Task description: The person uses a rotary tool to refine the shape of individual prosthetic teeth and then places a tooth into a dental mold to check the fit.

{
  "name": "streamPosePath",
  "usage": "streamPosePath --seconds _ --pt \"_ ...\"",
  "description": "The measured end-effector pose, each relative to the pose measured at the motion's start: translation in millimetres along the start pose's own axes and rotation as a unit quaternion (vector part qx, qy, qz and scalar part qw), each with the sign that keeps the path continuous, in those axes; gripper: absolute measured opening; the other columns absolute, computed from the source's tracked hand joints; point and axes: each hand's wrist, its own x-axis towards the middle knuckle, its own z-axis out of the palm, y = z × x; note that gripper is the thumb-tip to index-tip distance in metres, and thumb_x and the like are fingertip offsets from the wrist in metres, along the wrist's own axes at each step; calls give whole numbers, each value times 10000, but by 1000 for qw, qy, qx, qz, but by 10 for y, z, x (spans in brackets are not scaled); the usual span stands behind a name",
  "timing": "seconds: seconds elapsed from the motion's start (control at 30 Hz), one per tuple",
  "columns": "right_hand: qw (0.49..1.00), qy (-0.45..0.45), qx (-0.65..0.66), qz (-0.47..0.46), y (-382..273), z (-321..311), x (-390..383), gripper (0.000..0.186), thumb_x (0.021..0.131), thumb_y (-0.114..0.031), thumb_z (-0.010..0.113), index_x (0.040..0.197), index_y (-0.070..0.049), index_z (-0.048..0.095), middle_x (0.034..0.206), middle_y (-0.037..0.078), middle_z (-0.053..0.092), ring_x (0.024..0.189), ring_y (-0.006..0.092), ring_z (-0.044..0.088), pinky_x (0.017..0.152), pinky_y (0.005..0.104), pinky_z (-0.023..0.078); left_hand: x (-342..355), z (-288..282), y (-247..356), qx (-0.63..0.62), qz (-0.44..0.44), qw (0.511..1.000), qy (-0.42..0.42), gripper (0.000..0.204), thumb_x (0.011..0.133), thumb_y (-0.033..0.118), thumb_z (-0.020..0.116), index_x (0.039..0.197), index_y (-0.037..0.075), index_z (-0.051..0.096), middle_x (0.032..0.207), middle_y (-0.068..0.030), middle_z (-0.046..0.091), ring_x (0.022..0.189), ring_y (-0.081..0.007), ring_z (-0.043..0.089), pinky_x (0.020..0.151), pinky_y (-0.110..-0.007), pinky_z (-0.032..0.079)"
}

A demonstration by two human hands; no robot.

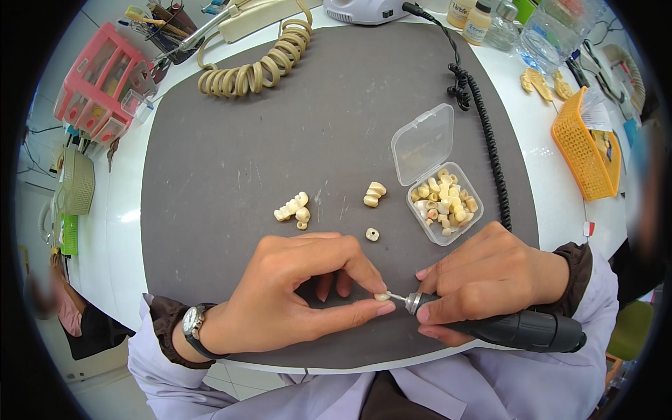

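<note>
Between the thumb and forefinger of my left hand [301, 294] is a small ivory tooth-shaped crown [382, 296]. My right hand [483, 280] grips a black rotary handpiece [525, 329], whose thin metal tip [397, 297] reaches to the crown; exact contact is too small to tell. Just beyond my hands on the grey mat [322, 126] lie a cluster of joined tooth pieces [292, 208], another joined piece [374, 190] and a single hollow crown [372, 234]. At their right, a clear plastic box [474, 222] with its lid [421, 140] raised holds several crowns [441, 196].
A coiled beige hose [252, 73] lies at the back; a black coiled cord [490, 154] runs down the right. A pink drawer unit [98, 84] stands left. A yellow basket [574, 147], bottles [477, 28] and pale casts [535, 84] sit right, a white machine [357, 12] at the back.
</note>
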Motion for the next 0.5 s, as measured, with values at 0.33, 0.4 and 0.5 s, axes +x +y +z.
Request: streamPosePath --seconds 0.33,0.4,0.5 --pt "1000 11 4 -1 -1 22 12 133 788 -113 720 863 -71 619 609 -4 522 506 139 566 419 271 415 -2 -5 -6 5 7 1000 1 152 745 57 848 802 57 707 812 -51 742 680 -86 643 499 -199 422" --pt "1000 9 4 -1 -3 17 12 132 789 -112 718 864 -71 618 609 -3 521 506 141 565 420 272 416 -3 -4 -8 3 7 1000 0 153 745 55 847 805 56 707 812 -51 742 681 -87 642 500 -199 421" --pt "1000 5 4 -1 -1 8 9 129 790 -111 715 867 -71 620 610 -3 523 506 141 566 421 272 417 -3 -4 -8 -1 7 1000 -1 153 745 52 847 810 55 708 812 -53 742 684 -87 642 502 -200 421"
